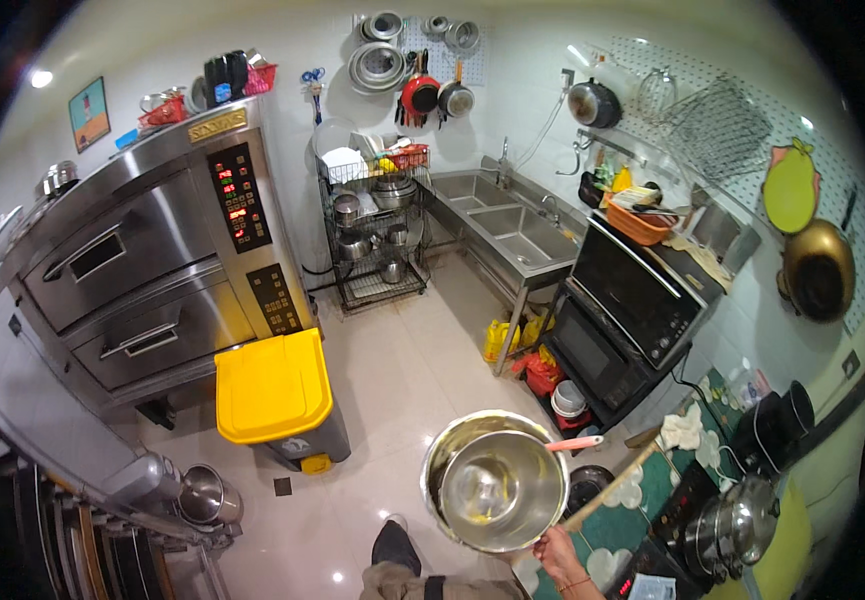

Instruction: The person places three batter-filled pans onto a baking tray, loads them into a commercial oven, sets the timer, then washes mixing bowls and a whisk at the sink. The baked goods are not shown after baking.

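Observation:
My right hand (558,556) grips the rim of a large stainless steel bowl (432,469) at the bottom centre. Inside it sits a smaller metal bowl (470,480) with yellowish residue on its inner wall. A pink handle (575,443), of a utensil whose other end is hidden, sticks out over the bowls' right rim. My left hand is out of view. Before me lie the tiled floor and, farther off, a two-basin steel sink (522,232).
A grey bin with a yellow lid (275,386) stands before a steel deck oven (132,247). Ahead is a wire rack (380,300) with pots. At right are a black oven (627,289) and a green-patterned counter (612,525) with a steel pot (747,517). A mixer bowl (211,495) stands lower left.

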`<state>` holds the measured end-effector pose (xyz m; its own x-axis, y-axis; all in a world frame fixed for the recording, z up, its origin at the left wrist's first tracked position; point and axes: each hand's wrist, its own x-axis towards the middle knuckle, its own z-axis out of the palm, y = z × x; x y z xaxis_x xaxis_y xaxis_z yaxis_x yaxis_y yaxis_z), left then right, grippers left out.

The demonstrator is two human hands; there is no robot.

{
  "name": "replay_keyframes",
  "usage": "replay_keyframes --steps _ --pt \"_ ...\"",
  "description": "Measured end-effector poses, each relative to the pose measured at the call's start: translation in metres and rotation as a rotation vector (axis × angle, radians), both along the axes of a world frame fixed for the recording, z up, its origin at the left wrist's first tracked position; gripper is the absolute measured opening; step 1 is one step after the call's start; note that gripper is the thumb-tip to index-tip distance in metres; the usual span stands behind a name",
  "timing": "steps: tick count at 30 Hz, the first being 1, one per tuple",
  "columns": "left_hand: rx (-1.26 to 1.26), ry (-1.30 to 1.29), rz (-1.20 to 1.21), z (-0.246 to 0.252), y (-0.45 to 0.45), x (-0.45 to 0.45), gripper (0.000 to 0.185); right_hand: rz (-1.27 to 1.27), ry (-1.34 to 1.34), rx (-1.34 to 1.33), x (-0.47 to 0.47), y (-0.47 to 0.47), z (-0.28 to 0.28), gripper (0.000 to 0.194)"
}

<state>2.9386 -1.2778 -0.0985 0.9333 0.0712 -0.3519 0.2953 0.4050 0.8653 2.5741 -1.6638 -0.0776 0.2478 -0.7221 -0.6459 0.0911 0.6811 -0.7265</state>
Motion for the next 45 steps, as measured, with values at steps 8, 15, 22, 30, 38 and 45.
replay_keyframes --steps 8,15,22,30,38,45 --pt "-0.215 0.062 -0.786 0.097 -0.361 0.234 0.042 -0.414 -0.058 0.019 0.083 -0.150 -0.047 0.017" --pt "-0.308 -0.126 -0.938 0.147 -0.640 0.319 0.044 -0.540 -0.037 -0.112 0.160 -0.343 -0.050 0.015" --pt "-0.257 -0.040 -0.759 0.133 -0.748 0.390 0.044 -0.537 -0.053 -0.137 0.270 -0.575 -0.001 0.016" --pt "-0.548 0.106 -0.818 0.125 -0.957 0.489 0.050 -0.649 -0.131 -0.161 0.403 -0.770 -0.009 0.017" --pt "-0.839 0.324 -1.459 0.131 -1.235 0.573 0.065 -0.659 -0.115 -0.127 0.491 -0.906 0.000 0.009" --pt "-0.844 1.044 -1.379 0.096 -1.422 0.534 0.061 -0.417 -0.126 -0.183 0.557 -1.104 -0.047 0.010"
